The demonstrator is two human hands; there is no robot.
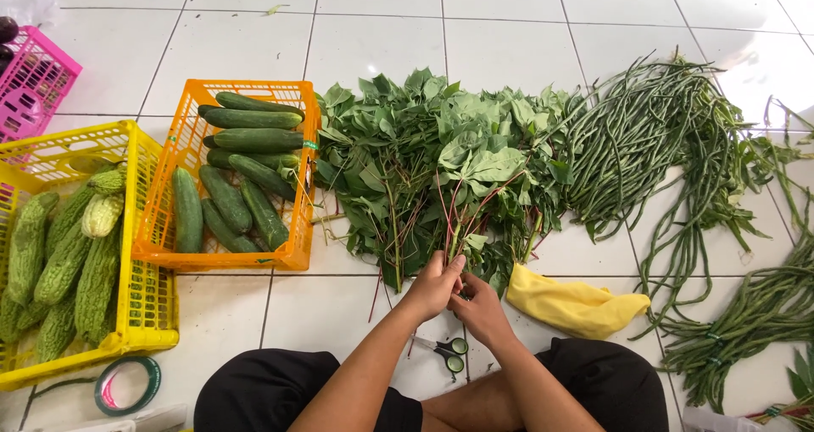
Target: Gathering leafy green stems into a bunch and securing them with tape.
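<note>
1. Judging by the layout, the cucumbers (242, 173) fill the orange crate (298, 254) and the bitter gourds (59, 262) the yellow one (140, 330); the leafy greens (441, 161) at centre lie mostly loose.
2. My left hand (434, 286) and right hand (481, 309) are both closed around a few reddish stems (454, 228), at lower centre.
3. Scissors (449, 352) lie beneath my wrists, untouched.

The leaves (441, 156) are green with red stems (454, 228). Dark green cucumbers (242, 173) fill an orange basket (292, 254), and bumpy light green gourds (64, 262) fill a yellow basket (153, 313). The cloth (577, 306) is yellow, the long beans (653, 144) green, the floor tiles (509, 33) white.
</note>
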